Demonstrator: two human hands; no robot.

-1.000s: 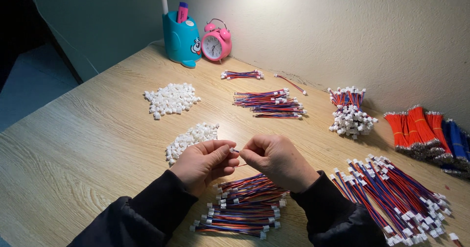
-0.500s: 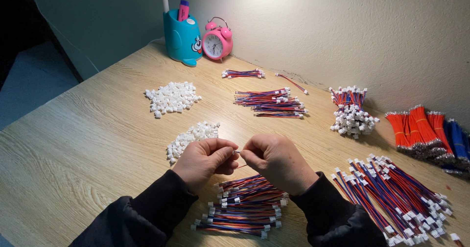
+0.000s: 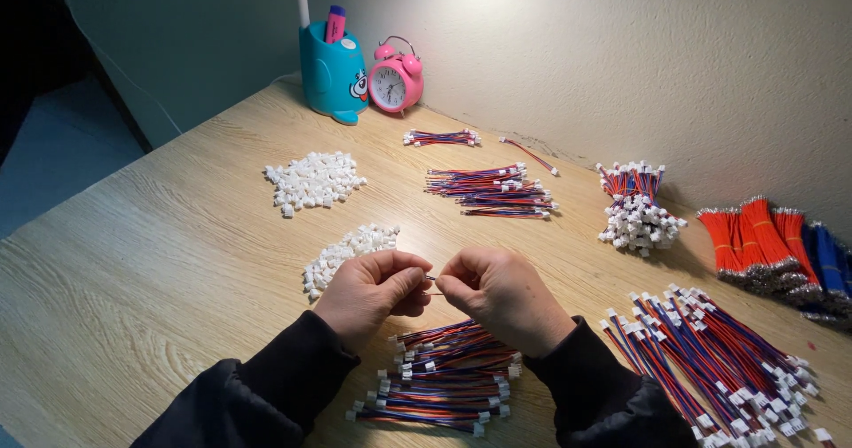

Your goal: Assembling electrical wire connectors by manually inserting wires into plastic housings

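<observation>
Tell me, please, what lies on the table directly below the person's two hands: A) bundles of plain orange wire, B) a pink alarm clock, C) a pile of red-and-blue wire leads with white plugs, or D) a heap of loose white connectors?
C: the pile of red-and-blue wire leads lies just under the left hand and right hand, near the table's front edge.

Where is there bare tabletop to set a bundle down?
Free: the left table stretch beside both white connector piles, and the strip between the upper pile and the loose wire pile. Crowded: right side, around the bundled wires and red wires.
</observation>
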